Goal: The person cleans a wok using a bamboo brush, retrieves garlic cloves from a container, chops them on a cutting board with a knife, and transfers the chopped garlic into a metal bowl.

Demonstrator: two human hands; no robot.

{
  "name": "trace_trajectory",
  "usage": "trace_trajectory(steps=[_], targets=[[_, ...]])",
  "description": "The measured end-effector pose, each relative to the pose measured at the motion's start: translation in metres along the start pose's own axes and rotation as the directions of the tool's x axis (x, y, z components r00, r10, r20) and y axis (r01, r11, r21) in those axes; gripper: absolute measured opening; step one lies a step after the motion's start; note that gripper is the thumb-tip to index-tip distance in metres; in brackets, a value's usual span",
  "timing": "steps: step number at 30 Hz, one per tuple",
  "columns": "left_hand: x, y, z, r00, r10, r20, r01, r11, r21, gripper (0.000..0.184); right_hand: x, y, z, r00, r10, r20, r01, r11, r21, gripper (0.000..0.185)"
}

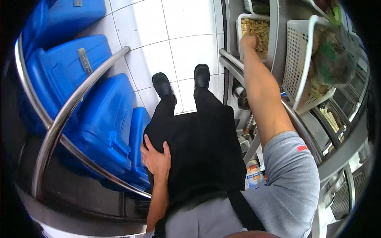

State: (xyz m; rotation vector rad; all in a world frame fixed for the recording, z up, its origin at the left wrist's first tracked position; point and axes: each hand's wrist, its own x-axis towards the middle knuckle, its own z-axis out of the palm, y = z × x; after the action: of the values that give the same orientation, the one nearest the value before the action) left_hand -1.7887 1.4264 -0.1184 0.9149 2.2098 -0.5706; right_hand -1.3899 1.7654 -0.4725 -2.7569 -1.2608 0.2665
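Crossing basket rim (239, 28): right hand (249, 42)

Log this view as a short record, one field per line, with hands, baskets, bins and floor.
left hand: fingers spread, resting on the black apron
right hand: in a white basket, at the pale pieces; grip unclear
second basket: white, beside the right arm, with a plastic bag of produce
bins: blue, on the left, behind metal rails
floor: white tiles, under black shoes

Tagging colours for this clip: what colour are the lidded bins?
Blue, seen best in the head view.
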Motion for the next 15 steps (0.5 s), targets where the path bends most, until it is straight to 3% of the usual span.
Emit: trace_trajectory(steps=[2,5,6,8,10,13,15], targets=[[0.006,0.004,-0.002,1.000,0.004,-0.018,-0.004,1.000,0.008,0.082,0.031,0.009,0.025,0.996,-0.086,-0.023,0.085,0.994,-0.065,0.051],[0.014,0.006,-0.003,1.000,0.015,-0.024,-0.016,1.000,-0.012,0.082,0.073,0.004,0.050,0.985,-0.046,0.166,0.054,0.997,-0.047,0.074],[0.016,0.007,-0.003,0.999,0.017,-0.036,-0.017,1.000,-0.006,0.082,0.064,-0.014,0.019,0.954,-0.038,0.296,0.015,0.997,0.082,0.094],[0.018,0.009,-0.003,0.999,0.028,-0.038,-0.028,1.000,0.008,0.082,0.085,0.022,0.069,0.969,-0.001,0.247,-0.005,1.000,0.025,0.099],[0.018,0.012,-0.005,0.999,0.030,-0.026,-0.030,0.999,0.017,0.082,0.065,0.008,0.036,0.974,-0.079,0.214,0.083,0.996,-0.010,0.106],[0.021,0.017,-0.008,0.999,0.019,-0.026,-0.018,0.999,0.030,0.082,0.060,-0.010,0.035,0.981,0.044,0.190,0.004,0.970,-0.244,0.102],[0.021,0.015,-0.006,0.999,0.032,-0.038,-0.031,0.999,0.036,0.083,0.072,0.016,0.058,0.982,-0.091,0.164,0.122,0.974,-0.189,0.102]])
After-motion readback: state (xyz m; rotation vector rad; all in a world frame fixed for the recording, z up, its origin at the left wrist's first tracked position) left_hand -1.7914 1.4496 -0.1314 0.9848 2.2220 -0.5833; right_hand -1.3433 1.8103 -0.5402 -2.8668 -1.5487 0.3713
